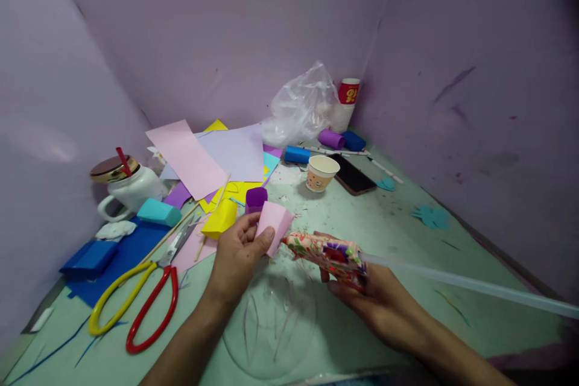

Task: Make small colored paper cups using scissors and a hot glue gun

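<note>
My left hand (242, 247) pinches a folded pink paper piece (274, 224) between thumb and fingers. Wrapped round a flower-patterned hot glue gun (323, 251) is my right hand (380, 301). A long clear glue stick (470, 286) sticks out from the gun's back, and its nozzle points at the pink paper's lower right edge; I cannot tell whether they touch. Just behind the left hand stand a purple paper tube (256, 199) and a yellow folded paper piece (220, 218). Beneath both hands lies a clear round plate (271, 338).
Scissors (158, 265) with yellow and red handles lie left, near a white mug (136, 190). Paper sheets (235, 151) pile up behind. A paper cup (322, 174), a phone (353, 175) and a plastic bag (298, 108) stand or lie farther back. Walls enclose the table.
</note>
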### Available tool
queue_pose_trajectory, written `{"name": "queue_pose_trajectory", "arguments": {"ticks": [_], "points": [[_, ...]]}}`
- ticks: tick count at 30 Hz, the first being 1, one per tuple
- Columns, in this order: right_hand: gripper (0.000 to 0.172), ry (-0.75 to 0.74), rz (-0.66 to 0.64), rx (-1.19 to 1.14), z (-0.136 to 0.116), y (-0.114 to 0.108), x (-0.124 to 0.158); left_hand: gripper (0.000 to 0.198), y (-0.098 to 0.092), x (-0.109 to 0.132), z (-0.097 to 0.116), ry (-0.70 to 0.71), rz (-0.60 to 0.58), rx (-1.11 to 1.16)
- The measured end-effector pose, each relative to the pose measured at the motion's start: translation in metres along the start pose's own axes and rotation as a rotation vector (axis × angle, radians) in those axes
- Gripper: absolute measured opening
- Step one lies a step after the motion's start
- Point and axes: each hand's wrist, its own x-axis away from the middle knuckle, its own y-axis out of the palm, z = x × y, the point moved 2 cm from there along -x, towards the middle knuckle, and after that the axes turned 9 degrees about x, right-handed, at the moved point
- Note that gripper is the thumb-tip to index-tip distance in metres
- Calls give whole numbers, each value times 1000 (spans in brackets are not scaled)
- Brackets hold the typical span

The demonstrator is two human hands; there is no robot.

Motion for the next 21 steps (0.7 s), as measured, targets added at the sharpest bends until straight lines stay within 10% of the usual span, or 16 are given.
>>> {"name": "queue_pose_trajectory", "arguments": {"ticks": [21], "points": [[40,-184,-73,293,-13,1,1,42,6,5,11,61,-67,-115]]}}
